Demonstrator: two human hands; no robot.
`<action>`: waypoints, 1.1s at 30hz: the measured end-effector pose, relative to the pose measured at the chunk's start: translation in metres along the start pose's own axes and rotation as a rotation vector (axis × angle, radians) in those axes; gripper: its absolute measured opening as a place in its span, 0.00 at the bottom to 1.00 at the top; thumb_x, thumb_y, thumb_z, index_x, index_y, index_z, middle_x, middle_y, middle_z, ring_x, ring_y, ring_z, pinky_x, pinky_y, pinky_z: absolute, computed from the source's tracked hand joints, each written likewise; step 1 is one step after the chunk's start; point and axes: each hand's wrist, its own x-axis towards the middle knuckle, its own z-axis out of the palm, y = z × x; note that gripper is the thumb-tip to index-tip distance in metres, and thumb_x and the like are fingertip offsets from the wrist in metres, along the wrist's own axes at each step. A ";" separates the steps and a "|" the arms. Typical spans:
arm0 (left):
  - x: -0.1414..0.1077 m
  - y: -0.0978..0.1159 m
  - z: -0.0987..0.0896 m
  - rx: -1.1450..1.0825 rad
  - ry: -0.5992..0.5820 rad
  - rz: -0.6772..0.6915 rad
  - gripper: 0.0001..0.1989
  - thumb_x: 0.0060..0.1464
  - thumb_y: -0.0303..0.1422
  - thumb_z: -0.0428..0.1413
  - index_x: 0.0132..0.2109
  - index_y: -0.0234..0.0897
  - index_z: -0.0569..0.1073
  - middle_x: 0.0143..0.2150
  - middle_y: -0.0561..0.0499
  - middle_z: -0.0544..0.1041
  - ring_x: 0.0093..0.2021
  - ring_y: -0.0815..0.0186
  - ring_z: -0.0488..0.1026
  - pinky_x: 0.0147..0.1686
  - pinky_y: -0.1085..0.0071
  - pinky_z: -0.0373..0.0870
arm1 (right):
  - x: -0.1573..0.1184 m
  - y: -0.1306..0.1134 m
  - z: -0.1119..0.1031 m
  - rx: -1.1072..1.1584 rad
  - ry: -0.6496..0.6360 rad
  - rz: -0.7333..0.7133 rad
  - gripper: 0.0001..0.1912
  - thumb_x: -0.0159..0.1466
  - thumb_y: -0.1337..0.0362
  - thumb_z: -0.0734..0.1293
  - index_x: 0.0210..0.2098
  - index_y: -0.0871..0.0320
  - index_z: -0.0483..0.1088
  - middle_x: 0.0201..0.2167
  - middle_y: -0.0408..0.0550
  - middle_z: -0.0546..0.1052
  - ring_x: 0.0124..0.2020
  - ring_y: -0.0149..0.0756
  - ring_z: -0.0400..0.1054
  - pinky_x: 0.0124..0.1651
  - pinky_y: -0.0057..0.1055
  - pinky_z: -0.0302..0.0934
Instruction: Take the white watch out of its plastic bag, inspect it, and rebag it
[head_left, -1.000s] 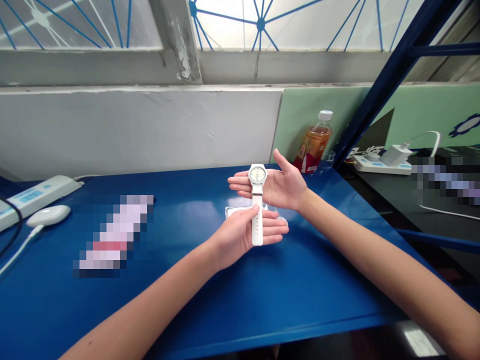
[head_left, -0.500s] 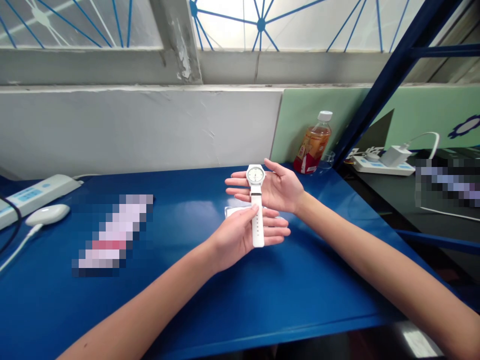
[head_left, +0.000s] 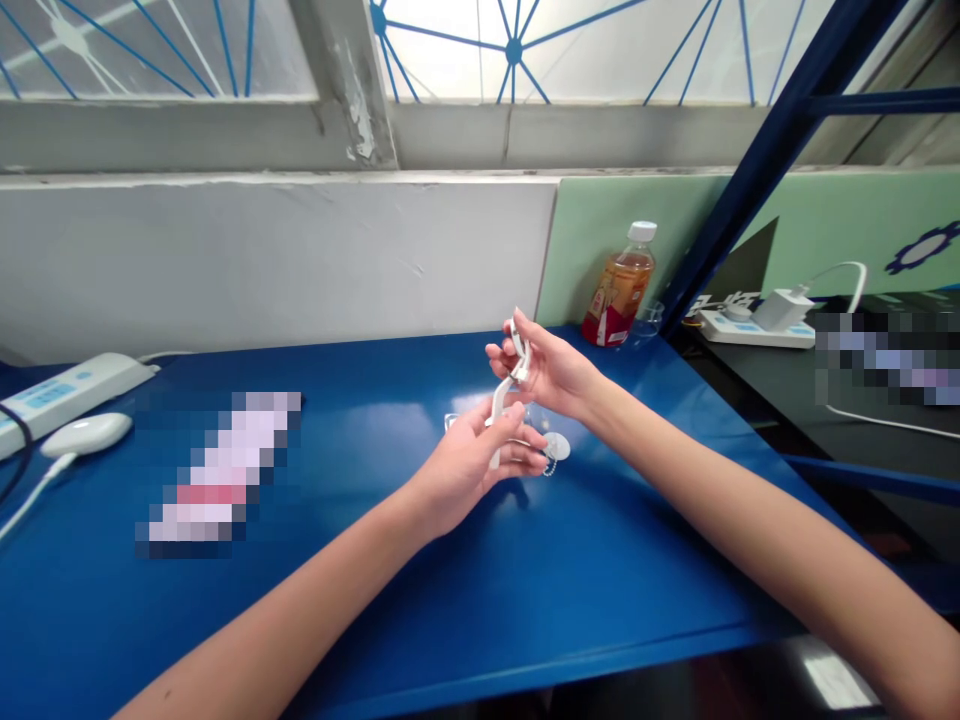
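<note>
A white wristwatch (head_left: 499, 398) is held above the blue table, turned edge-on so that its dial does not face me. My left hand (head_left: 469, 455) pinches the lower strap between thumb and fingers, the other fingers stretched out to the right. Farther up, my right hand (head_left: 553, 365) has its thumb and curled fingers around the watch's upper end. Below the hands a round whitish tag (head_left: 557, 446) with a small bead chain lies on the table, beside a clear item partly hidden by the fingers.
On the blue table (head_left: 360, 600) a pixelated flat object (head_left: 221, 470) lies to the left. A power strip (head_left: 82, 390) and a white oval device (head_left: 86, 437) with a cable are at far left. A drink bottle (head_left: 619, 290) stands at the back right, near a blue metal post (head_left: 757, 190).
The watch has turned from dial-up to edge-on. My right hand has gone from lying flat under it to closing its fingers around it. The round tag has come into sight.
</note>
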 end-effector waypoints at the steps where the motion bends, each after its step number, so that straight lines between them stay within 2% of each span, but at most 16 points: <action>1: 0.000 -0.001 0.001 0.007 -0.023 -0.010 0.16 0.64 0.38 0.56 0.53 0.32 0.71 0.33 0.46 0.78 0.31 0.64 0.77 0.37 0.66 0.74 | 0.000 0.001 0.002 -0.018 0.039 -0.011 0.13 0.66 0.57 0.68 0.28 0.56 0.71 0.19 0.39 0.74 0.30 0.30 0.76 0.42 0.26 0.69; 3: -0.001 -0.002 0.002 -0.012 -0.080 -0.041 0.15 0.67 0.37 0.52 0.52 0.29 0.71 0.33 0.44 0.79 0.30 0.63 0.78 0.37 0.64 0.75 | -0.001 0.003 0.005 -0.048 0.080 -0.031 0.13 0.64 0.57 0.71 0.27 0.56 0.71 0.19 0.39 0.74 0.29 0.29 0.75 0.40 0.26 0.69; 5: 0.000 -0.002 0.003 -0.041 -0.107 -0.062 0.15 0.69 0.34 0.48 0.51 0.27 0.72 0.35 0.41 0.80 0.32 0.62 0.79 0.38 0.63 0.75 | -0.003 0.005 0.007 -0.053 0.040 -0.033 0.14 0.65 0.56 0.69 0.27 0.57 0.72 0.22 0.40 0.77 0.30 0.29 0.76 0.40 0.26 0.70; 8: 0.000 0.000 0.004 -0.040 -0.062 -0.081 0.15 0.70 0.31 0.46 0.48 0.23 0.73 0.38 0.36 0.81 0.37 0.58 0.81 0.42 0.62 0.76 | -0.006 0.005 0.006 -0.049 -0.161 0.041 0.18 0.71 0.55 0.60 0.36 0.60 0.75 0.36 0.49 0.82 0.41 0.34 0.77 0.47 0.30 0.70; 10: -0.001 0.002 0.005 -0.029 -0.022 -0.086 0.15 0.70 0.30 0.46 0.48 0.22 0.73 0.41 0.32 0.81 0.42 0.56 0.81 0.46 0.60 0.75 | -0.007 0.003 0.004 -0.051 -0.285 0.081 0.21 0.74 0.59 0.54 0.45 0.63 0.74 0.47 0.53 0.80 0.49 0.37 0.75 0.55 0.34 0.68; 12: -0.002 0.001 0.006 -0.022 -0.008 -0.090 0.14 0.69 0.30 0.47 0.50 0.22 0.73 0.45 0.30 0.80 0.46 0.54 0.80 0.49 0.58 0.74 | -0.008 0.000 0.001 -0.051 -0.360 0.094 0.20 0.73 0.66 0.51 0.52 0.64 0.71 0.53 0.54 0.77 0.54 0.37 0.73 0.59 0.34 0.64; 14: -0.003 0.000 0.007 -0.022 -0.012 -0.090 0.13 0.69 0.29 0.48 0.52 0.22 0.71 0.47 0.30 0.80 0.48 0.53 0.79 0.51 0.57 0.73 | -0.008 -0.002 -0.002 -0.058 -0.402 0.121 0.19 0.72 0.69 0.51 0.55 0.65 0.69 0.56 0.54 0.75 0.54 0.35 0.72 0.57 0.30 0.66; 18: -0.004 -0.003 0.008 -0.021 -0.031 -0.077 0.12 0.68 0.28 0.49 0.51 0.24 0.71 0.45 0.31 0.80 0.46 0.52 0.80 0.50 0.55 0.74 | -0.007 -0.001 -0.002 -0.073 -0.386 0.156 0.18 0.74 0.67 0.51 0.54 0.68 0.67 0.56 0.59 0.75 0.48 0.33 0.76 0.44 0.22 0.72; 23: -0.002 -0.001 0.005 0.008 -0.035 -0.072 0.12 0.68 0.28 0.49 0.49 0.23 0.74 0.47 0.31 0.80 0.50 0.51 0.78 0.55 0.54 0.71 | -0.004 0.002 -0.001 -0.077 -0.289 0.128 0.19 0.75 0.67 0.50 0.50 0.70 0.68 0.47 0.61 0.79 0.45 0.36 0.77 0.48 0.27 0.72; 28: -0.003 0.000 0.004 -0.015 -0.062 -0.105 0.12 0.67 0.28 0.50 0.51 0.22 0.73 0.50 0.29 0.78 0.51 0.49 0.77 0.55 0.52 0.70 | 0.000 0.003 -0.008 -0.093 -0.297 0.184 0.18 0.75 0.65 0.53 0.51 0.69 0.69 0.47 0.59 0.80 0.34 0.30 0.77 0.30 0.21 0.72; 30: -0.004 0.000 0.004 -0.018 -0.078 -0.118 0.13 0.67 0.28 0.50 0.51 0.23 0.73 0.50 0.28 0.78 0.51 0.48 0.77 0.54 0.52 0.71 | 0.000 0.003 -0.010 -0.089 -0.306 0.216 0.18 0.74 0.65 0.53 0.51 0.69 0.69 0.48 0.59 0.79 0.36 0.31 0.77 0.31 0.21 0.72; 33: -0.004 0.001 0.004 -0.023 -0.075 -0.122 0.12 0.67 0.28 0.50 0.50 0.23 0.73 0.50 0.28 0.78 0.50 0.49 0.78 0.52 0.54 0.71 | 0.000 0.002 -0.009 -0.053 -0.291 0.228 0.21 0.75 0.64 0.50 0.52 0.70 0.69 0.49 0.61 0.79 0.44 0.35 0.77 0.43 0.26 0.72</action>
